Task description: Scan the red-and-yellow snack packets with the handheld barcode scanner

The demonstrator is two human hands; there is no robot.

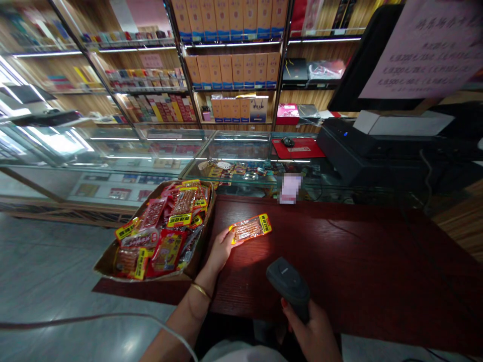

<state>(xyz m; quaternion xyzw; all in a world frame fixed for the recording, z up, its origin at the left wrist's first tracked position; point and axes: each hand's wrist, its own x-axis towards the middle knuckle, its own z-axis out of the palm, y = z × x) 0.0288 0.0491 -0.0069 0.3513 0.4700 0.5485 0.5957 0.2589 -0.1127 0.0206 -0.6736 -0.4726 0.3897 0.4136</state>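
Observation:
My left hand (222, 250) pinches the left end of a flat snack packet (252, 229), red and yellow with brown sticks showing through its clear middle. The packet is over the dark red wooden counter (362, 266), its face turned up. Wrapped around the handle of a dark grey barcode scanner (289, 281) is my right hand (315, 329). The scanner's head points up and left, toward the packet, and a patch of light falls on the counter between them. Left of my left hand stands a cardboard box (206, 246) full of similar red and yellow packets.
Behind the counter runs a glass display case (158, 143). On it lie a red mat (311, 148) and a black mouse (288, 142). A monitor (362, 65) with a pink notice stands right, above black equipment (339, 141). A pale cable (124, 315) crosses the lower left.

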